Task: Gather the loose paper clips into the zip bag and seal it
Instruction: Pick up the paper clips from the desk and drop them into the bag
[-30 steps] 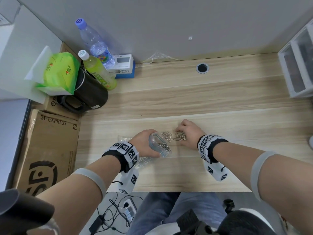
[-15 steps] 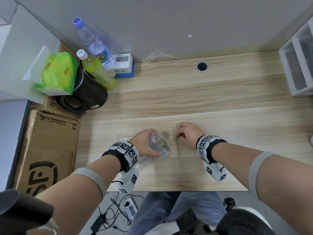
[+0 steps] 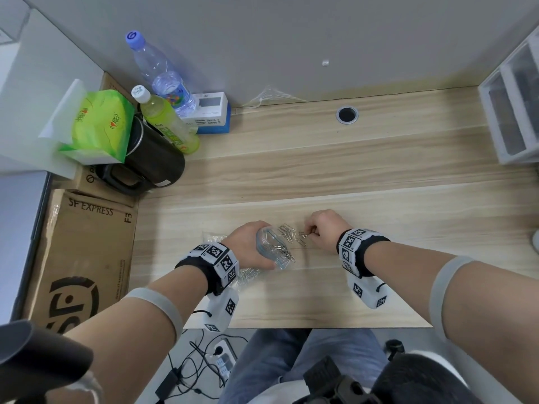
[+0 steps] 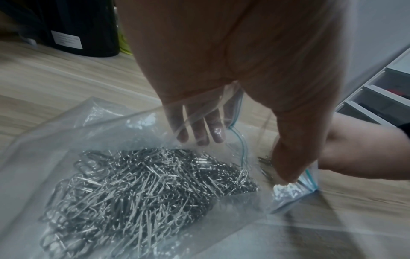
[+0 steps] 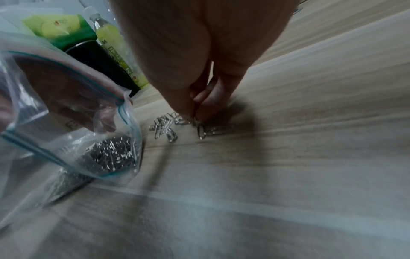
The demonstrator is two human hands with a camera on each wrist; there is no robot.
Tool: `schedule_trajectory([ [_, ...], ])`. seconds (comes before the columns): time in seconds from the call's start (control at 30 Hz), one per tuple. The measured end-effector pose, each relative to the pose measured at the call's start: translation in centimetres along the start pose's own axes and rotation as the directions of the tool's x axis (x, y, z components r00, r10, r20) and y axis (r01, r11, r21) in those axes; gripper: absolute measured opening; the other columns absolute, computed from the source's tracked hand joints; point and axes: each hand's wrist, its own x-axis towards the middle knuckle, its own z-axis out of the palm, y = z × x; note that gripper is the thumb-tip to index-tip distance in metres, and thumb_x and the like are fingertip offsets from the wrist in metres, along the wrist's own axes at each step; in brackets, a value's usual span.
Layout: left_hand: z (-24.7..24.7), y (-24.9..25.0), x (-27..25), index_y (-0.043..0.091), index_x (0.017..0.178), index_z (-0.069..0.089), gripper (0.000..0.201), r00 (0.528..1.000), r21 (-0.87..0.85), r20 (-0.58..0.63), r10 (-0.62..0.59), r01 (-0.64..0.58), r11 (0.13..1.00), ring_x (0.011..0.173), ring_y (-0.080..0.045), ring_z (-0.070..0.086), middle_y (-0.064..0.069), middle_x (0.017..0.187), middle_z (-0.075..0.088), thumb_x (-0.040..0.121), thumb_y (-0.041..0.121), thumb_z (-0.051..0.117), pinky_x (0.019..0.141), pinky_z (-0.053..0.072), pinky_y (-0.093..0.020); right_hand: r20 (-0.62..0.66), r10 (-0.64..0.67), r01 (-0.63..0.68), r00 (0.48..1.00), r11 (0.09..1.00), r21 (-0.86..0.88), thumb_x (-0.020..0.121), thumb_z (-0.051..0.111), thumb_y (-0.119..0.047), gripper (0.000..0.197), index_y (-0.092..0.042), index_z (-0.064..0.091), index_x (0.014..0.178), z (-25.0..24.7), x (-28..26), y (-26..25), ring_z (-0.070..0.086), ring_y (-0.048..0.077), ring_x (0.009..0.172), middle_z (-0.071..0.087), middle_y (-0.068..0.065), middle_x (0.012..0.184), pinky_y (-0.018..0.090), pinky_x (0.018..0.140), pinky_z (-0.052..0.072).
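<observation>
A clear zip bag (image 3: 269,249) (image 4: 124,133) (image 5: 73,115) with a blue-green zip strip lies on the wooden desk, its mouth held wide by my left hand (image 3: 248,246) (image 4: 244,70), whose fingers reach inside and whose thumb presses the rim. A big heap of silver paper clips (image 4: 142,189) (image 5: 111,156) fills the bag. Several loose paper clips (image 3: 288,234) (image 5: 168,128) lie on the desk just right of the mouth. My right hand (image 3: 313,233) (image 5: 195,112) pinches a few of these clips against the desk top.
At the back left stand a black kettle (image 3: 151,164), a green drink bottle (image 3: 169,126), a water bottle (image 3: 160,74), a tissue pack (image 3: 99,123) and a small white box (image 3: 210,112). A white drawer unit (image 3: 513,112) sits at the right edge. A cardboard box (image 3: 84,252) is left of the desk.
My right hand has slid slightly right and curled its fingertips together over the loose clips. The left hand and the bag stay where they were.
</observation>
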Motion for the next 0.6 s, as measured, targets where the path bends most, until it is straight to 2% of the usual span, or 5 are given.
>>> schedule_trajectory([
  [0.23, -0.4, 0.1, -0.1, 0.021, 0.142, 0.042, 0.091, 1.0, 0.012, 0.006, -0.003, 0.003, 1.0, 0.119, -0.012, 0.052, 0.005, 0.131, 0.05, 0.063, 0.03, 0.087, 0.096, 0.043, -0.023, -0.019, 0.023, -0.017, 1.0, 0.965, 0.262, 0.077, 0.07, -0.003, 0.01, -0.011, 0.076, 0.08, -2.3, 0.5, -2.1, 0.058, 0.003, 0.063, 0.069, -0.004, 0.074, 0.017, 0.071, 0.048],
  [0.33, -0.4, 0.3, 0.0, 0.021, 0.137, 0.046, 0.089, 1.0, 0.001, 0.008, -0.001, 0.001, 1.0, 0.112, -0.012, 0.057, 0.005, 0.127, 0.055, 0.059, 0.032, 0.088, 0.095, 0.05, -0.029, 0.055, -0.019, -0.002, 0.998, 0.933, 0.361, 0.076, 0.075, -0.004, 0.013, -0.016, 0.075, 0.077, -2.4, 0.7, -4.4, 0.061, 0.0, 0.066, 0.068, -0.01, 0.073, 0.015, 0.07, 0.048],
  [0.47, -0.5, 0.4, 0.1, 0.017, 0.121, 0.058, 0.071, 1.0, -0.059, 0.017, 0.023, -0.022, 0.998, 0.094, -0.015, 0.066, 0.003, 0.107, 0.067, 0.058, 0.024, 0.089, 0.081, 0.057, -0.029, 0.209, -0.096, 0.002, 0.973, 0.914, 0.406, 0.072, 0.081, -0.014, 0.021, -0.032, 0.071, 0.068, -0.9, 0.5, -6.9, 0.065, 0.004, 0.074, 0.07, -0.014, 0.076, 0.021, 0.078, 0.055],
  [0.53, -0.4, 0.1, 0.0, 0.017, 0.123, 0.057, 0.078, 1.0, -0.079, 0.02, 0.019, -0.017, 0.997, 0.096, -0.014, 0.067, 0.003, 0.107, 0.068, 0.053, 0.029, 0.089, 0.081, 0.057, -0.028, 0.263, -0.123, 0.007, 0.957, 0.916, 0.401, 0.073, 0.08, -0.014, 0.015, -0.029, 0.076, 0.076, -0.5, 0.2, -7.0, 0.065, 0.004, 0.075, 0.071, -0.014, 0.078, 0.021, 0.081, 0.056],
  [0.6, -0.3, -0.4, 0.0, 0.02, 0.13, 0.052, 0.092, 1.0, -0.063, 0.013, 0.003, -0.002, 0.998, 0.101, -0.013, 0.064, 0.004, 0.115, 0.065, 0.048, 0.042, 0.086, 0.087, 0.056, -0.031, 0.233, -0.081, -0.03, 0.969, 0.899, 0.437, 0.076, 0.078, -0.009, 0.013, -0.019, 0.078, 0.085, -0.9, 0.2, -6.0, 0.066, 0.004, 0.074, 0.072, -0.011, 0.079, 0.021, 0.082, 0.055],
])
